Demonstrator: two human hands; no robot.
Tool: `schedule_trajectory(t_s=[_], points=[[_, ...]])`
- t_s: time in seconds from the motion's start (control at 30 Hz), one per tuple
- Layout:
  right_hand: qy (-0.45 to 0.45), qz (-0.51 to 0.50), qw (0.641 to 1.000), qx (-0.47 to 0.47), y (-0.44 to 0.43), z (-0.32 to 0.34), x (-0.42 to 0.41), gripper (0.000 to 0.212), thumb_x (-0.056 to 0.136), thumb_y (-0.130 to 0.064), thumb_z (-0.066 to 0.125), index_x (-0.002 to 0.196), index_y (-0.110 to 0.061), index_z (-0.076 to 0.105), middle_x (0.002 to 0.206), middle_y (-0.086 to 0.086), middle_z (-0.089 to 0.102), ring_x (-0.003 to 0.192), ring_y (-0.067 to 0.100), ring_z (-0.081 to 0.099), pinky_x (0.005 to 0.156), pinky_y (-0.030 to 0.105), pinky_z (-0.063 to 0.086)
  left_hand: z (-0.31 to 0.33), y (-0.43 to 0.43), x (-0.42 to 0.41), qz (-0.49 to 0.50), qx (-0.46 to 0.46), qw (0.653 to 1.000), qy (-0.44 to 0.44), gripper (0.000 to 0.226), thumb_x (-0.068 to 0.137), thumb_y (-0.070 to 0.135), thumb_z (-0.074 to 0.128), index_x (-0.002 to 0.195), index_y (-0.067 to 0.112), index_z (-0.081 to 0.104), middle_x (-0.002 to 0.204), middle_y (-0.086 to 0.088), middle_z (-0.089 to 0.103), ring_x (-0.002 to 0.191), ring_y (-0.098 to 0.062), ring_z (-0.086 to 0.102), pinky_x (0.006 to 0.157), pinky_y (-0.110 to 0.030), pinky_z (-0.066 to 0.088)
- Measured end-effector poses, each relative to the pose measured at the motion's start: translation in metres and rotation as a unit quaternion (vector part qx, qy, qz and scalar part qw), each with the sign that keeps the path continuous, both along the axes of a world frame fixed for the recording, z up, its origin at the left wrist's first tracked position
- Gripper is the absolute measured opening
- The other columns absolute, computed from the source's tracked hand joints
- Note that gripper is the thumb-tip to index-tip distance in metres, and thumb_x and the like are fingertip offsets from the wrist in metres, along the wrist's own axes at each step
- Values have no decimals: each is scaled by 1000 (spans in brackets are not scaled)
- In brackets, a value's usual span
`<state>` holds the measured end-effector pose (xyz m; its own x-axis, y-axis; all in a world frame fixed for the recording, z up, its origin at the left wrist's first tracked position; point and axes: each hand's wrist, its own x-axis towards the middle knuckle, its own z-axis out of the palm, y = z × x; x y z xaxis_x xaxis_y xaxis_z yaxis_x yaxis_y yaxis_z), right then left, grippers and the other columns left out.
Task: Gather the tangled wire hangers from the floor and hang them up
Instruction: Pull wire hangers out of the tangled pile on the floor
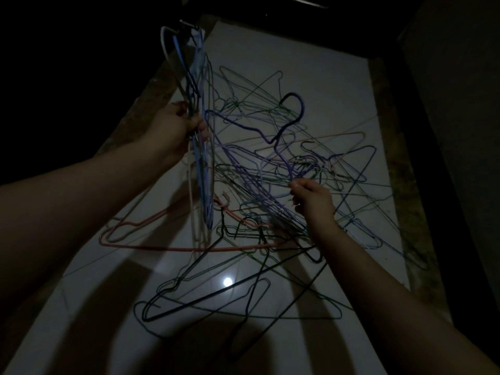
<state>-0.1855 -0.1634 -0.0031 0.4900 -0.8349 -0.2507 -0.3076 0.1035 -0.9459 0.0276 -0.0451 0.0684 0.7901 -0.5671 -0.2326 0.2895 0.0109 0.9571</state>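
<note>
Lighting very dim; detail at the edges of the view is lost. Left hand (177,128) is raised at upper left, fingers curled tightly around a bundle of hangers (202,182), mostly blue and white wires. The bundle stands nearly upright, with its top ends well above the fist and its lower ends hanging below it, clear of the floor (297,63).

Right hand (312,197) is at centre right, thumb and fingers pinched together on thin wire. This appears to be the purple hanger (301,108), whose hook rises above the heap, but several strands cross at the fingertips and the exact wire is hard to separate.

Main tangle of hangers (270,169) lies spread on the white tiled floor between and beyond both hands: green, black, violet and pink wires interlocked. A red hanger (173,249) lies flat at lower left of the heap; a black hanger (205,301) lies nearest the camera. A small round light reflection (227,282) sits on the tile.
</note>
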Motion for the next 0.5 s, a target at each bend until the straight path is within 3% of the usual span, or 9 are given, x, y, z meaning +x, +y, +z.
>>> schedule_trajectory(t_s=[0.3,0.5], points=[[-27,1,999,41,9,1,13,21,94,-10,54,74,-12,60,61,6,44,54,16,36,52,26,32,12,11,17,41,-28,999,-12,34,96,-10,30,85,17,47,78,-2,45,64,-10,47,59,-21,48],[-65,33,997,36,29,11,48,32,95,-8,51,63,-12,49,55,0,39,50,13,33,50,24,30,12,36,42,66,-32,997,-4,33,95,-10,31,86,17,48,76,-2,45,64,-10,48,57,-23,48]])
